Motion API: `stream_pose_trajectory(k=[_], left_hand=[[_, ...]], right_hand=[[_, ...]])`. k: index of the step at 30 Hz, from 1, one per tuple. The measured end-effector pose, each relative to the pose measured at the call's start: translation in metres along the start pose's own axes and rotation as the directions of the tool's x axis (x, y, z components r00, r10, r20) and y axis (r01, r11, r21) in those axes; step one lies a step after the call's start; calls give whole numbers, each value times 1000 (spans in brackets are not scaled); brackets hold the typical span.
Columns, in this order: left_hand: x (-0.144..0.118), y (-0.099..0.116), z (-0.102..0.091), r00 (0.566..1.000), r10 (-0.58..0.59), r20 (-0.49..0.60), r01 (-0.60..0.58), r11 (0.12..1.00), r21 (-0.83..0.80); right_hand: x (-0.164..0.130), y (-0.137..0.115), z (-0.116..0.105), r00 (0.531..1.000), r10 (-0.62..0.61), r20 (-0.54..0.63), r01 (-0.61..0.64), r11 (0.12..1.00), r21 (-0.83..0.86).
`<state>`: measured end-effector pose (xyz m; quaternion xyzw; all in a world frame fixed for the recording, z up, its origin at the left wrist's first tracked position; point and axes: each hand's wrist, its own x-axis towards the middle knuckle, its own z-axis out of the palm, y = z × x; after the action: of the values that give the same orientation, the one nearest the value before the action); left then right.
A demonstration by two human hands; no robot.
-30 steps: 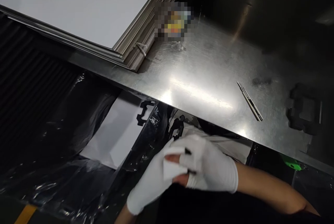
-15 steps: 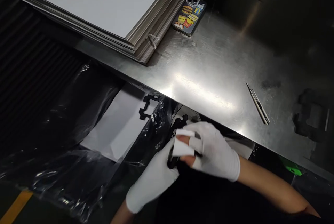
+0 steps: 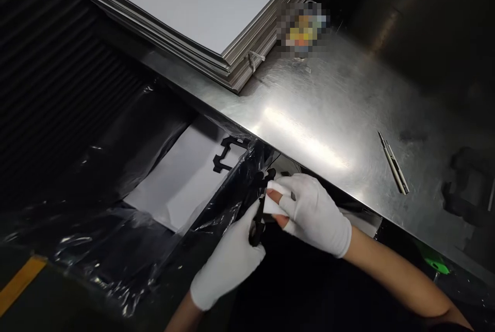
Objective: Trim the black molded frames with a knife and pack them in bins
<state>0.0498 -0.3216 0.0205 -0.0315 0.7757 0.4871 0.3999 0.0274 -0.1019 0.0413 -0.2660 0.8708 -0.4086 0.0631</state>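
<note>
My left hand [image 3: 232, 260], in a white glove, is closed around a narrow black part [image 3: 257, 229] near the table's front edge. A small white pad [image 3: 274, 205] is pinched in my right hand [image 3: 315, 213], whose glove leaves the thumb and a fingertip bare. The pad lies against or very close to the right side of the black part; contact is hard to tell. Just behind my hands more black shapes [image 3: 266, 175] show below the table edge. To the left, a black frame-shaped piece [image 3: 220, 159] rests on a white sheet [image 3: 170, 187].
A metal table [image 3: 328, 89] runs diagonally across, bearing a tall stack of white sheets [image 3: 185, 2], a pixelated phone [image 3: 303, 30] and a slim knife-like tool [image 3: 394, 167]. Crinkled black plastic [image 3: 96, 265] spreads at left. A green object [image 3: 436, 265] sits low right.
The view has shifted, so the table's things appear farther right. The white pad has turned and moved slightly up in my right hand, showing more of the black part in my left.
</note>
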Motion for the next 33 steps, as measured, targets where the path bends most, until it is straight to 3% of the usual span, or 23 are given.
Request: stream_pose_trajectory(k=[4, 8, 12, 16, 20, 22, 24, 26, 28, 29, 31, 33], left_hand=[[-3, -4, -3, 1000, 27, 8, -26, 998, -53], [-2, -5, -3, 1000, 9, -21, -10, 1000, -16], [-1, -7, -3, 997, 72, 5, -71, 991, -113], [-1, -10, -4, 1000, 8, 7, -8, 996, -93], [-1, -13, -6, 999, 50, 9, -48, 989, -141], [-1, -11, -8, 1000, 28, -6, -28, 993, -116], [-4, -6, -10, 1000, -15, -7, 14, 996, -90], [-9, -1, -14, 999, -35, 26, 38, 993, -113], [-15, 1, -21, 996, -33, 83, 45, 988, -150], [-19, 0, -27, 992, -21, 120, 42, 984, -170], [-24, -8, -46, 984, 58, 168, -16, 969, -245], [-24, -22, -75, 992, 109, 70, -79, 935, -345]], right_hand=[[1, -2, 8, 986, -163, 44, 157, 981, 111], [3, -1, 11, 1000, -25, -14, 25, 999, -38], [4, -2, 8, 980, -146, 132, 130, 984, 121], [8, -4, 5, 998, -18, 66, 23, 997, -72], [15, -9, 8, 970, -172, 172, 153, 981, 118], [16, -5, 2, 989, -104, 103, 104, 995, 0], [11, 5, -13, 992, -20, -126, -2, 985, -172], [-3, 21, -35, 917, 20, -399, -126, 962, -243], [-24, 38, -54, 797, 120, -592, -289, 937, -198], [-36, 47, -60, 736, 200, -646, -379, 913, -149], [-58, 61, -65, 658, 356, -664, -517, 854, -54], [-76, 71, -62, 616, 424, -664, -578, 816, -16]])
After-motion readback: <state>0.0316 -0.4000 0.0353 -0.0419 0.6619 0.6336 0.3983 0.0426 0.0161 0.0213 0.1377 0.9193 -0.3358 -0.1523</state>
